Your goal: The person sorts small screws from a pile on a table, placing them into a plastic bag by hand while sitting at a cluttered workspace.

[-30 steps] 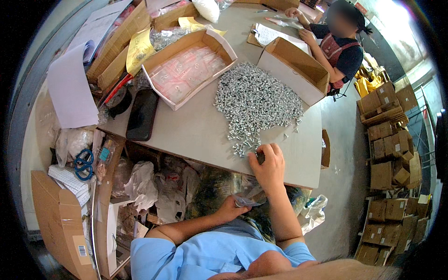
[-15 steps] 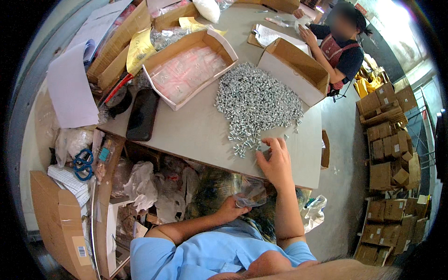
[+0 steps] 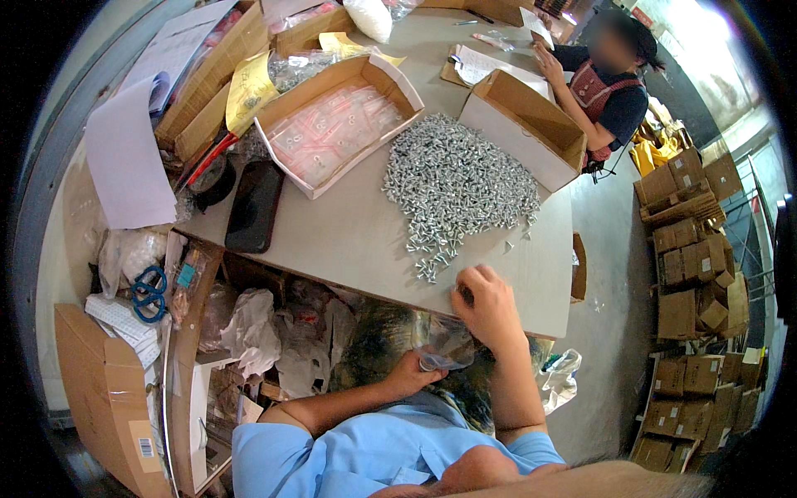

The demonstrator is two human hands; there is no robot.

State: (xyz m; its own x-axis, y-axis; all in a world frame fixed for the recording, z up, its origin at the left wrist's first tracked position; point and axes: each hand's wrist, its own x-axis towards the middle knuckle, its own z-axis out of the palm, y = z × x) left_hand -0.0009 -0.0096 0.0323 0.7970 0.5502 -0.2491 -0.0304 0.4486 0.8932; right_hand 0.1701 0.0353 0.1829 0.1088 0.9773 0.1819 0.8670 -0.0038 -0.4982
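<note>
A large heap of small silvery screws (image 3: 457,187) lies on the grey table (image 3: 340,241). My right hand (image 3: 490,303) is over the table's near edge, just short of the heap, with its fingers curled in; whatever they enclose is hidden. Below that edge, close to my body, my left hand (image 3: 408,375) grips a clear plastic bag (image 3: 448,347), its mouth spread under my right hand. A round, pale rim shows beside the left fingers.
An open box of small pink-edged bags (image 3: 332,137) stands left of the heap, and an empty carton (image 3: 531,133) behind it at right. A black phone (image 3: 254,206) lies at the left edge. Across the table, a person handles paper (image 3: 535,29).
My right hand has drawn back from the heap's near tip toward the bag, its fingers curling in. My left hand stays put. The other person has raised a paper.
</note>
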